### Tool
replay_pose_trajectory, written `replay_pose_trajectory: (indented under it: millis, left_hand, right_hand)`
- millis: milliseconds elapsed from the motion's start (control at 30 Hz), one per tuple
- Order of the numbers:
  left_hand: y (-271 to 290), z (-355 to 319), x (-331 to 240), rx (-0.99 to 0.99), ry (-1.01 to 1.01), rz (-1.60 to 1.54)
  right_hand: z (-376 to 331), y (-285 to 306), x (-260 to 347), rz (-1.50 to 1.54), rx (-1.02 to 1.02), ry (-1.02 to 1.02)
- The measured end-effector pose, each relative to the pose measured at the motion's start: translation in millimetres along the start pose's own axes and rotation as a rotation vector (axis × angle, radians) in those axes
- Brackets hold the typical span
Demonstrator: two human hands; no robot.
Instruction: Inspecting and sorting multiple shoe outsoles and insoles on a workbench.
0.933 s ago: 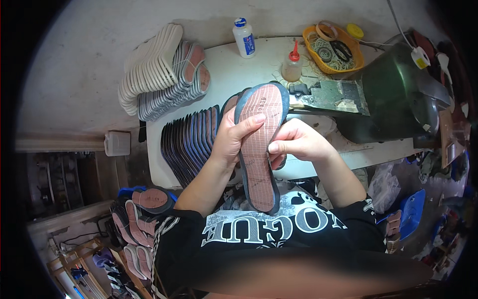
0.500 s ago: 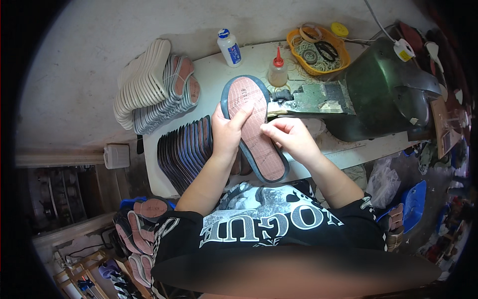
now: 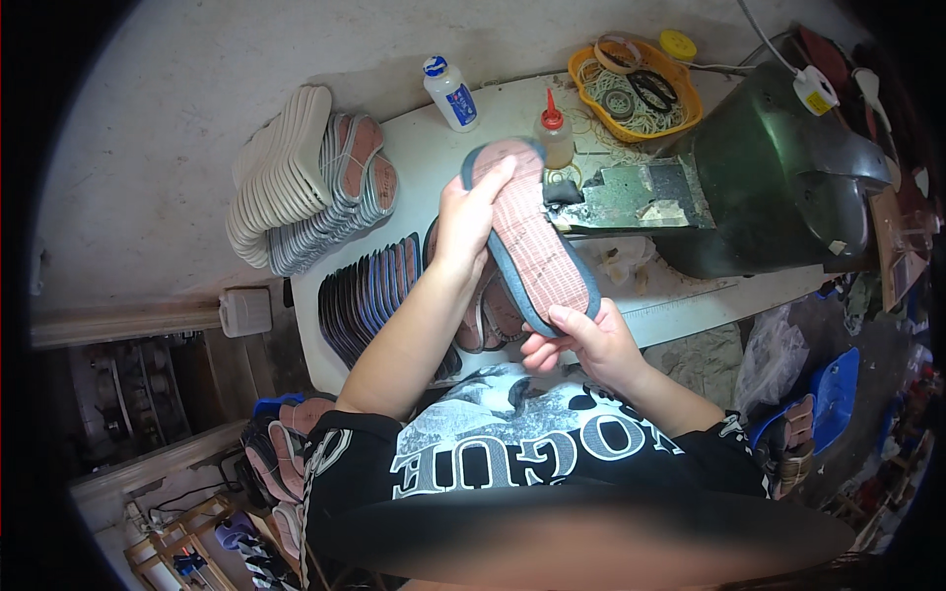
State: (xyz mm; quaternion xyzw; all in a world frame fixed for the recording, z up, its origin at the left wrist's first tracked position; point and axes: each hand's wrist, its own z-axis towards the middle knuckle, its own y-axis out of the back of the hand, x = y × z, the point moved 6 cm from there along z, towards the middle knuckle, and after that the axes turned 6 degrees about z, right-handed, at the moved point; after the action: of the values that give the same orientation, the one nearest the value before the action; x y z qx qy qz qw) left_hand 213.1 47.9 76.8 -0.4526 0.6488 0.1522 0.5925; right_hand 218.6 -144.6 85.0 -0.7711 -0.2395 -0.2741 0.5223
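Note:
Between my two hands is a shoe sole (image 3: 537, 246) with a pink woven-patterned face and a dark blue-grey rim, tilted over the table's front part. My left hand (image 3: 468, 222) clasps its far end, thumb lying on the pink face. At the near end, my right hand (image 3: 586, 340) pinches the rim, thumb on top and fingers curled underneath. Just beyond the sole is the flat arm of a green sewing machine (image 3: 631, 197). Left of my left forearm stands a row of dark soles (image 3: 365, 295). More pink-faced soles (image 3: 498, 310) lie partly hidden under the held one.
Stacked cream soles (image 3: 281, 167) and grey-rimmed soles (image 3: 350, 197) stand at the back left. A white bottle (image 3: 453, 94), a red-tipped bottle (image 3: 554, 138) and a yellow basket (image 3: 636, 94) of cords line the back. A blue bin (image 3: 833, 394) sits at lower right.
My right hand has gone from the sole's middle edge down to its near end and grips it. My left hand has slid toward the far end. The sole has shifted slightly right.

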Motion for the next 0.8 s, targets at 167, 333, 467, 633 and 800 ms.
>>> replay_pose_trajectory:
  millis: [167,333,467,633,800]
  left_hand:
    - [-4.0,26.4,-7.2,0.088,0.077,0.259]
    - [10.0,49.5,-55.4,-0.081,-0.667,1.106]
    - [-42.1,29.4,-76.4,0.865,-0.92,1.372]
    - [-52.7,31.6,-74.7,1.154,-0.675,1.522]
    - [-48.8,25.6,-80.3,1.071,-0.608,1.613]
  right_hand:
    - [19.9,-6.2,1.6,0.104,-0.113,0.116]
    - [40.5,-9.3,9.1,0.172,-0.199,0.163]
    - [56.5,-6.3,9.1,0.182,-0.175,0.154]
    - [63.1,-14.1,17.3,0.212,-0.19,0.134]
    - [62.0,-10.1,19.6,0.219,-0.222,0.081]
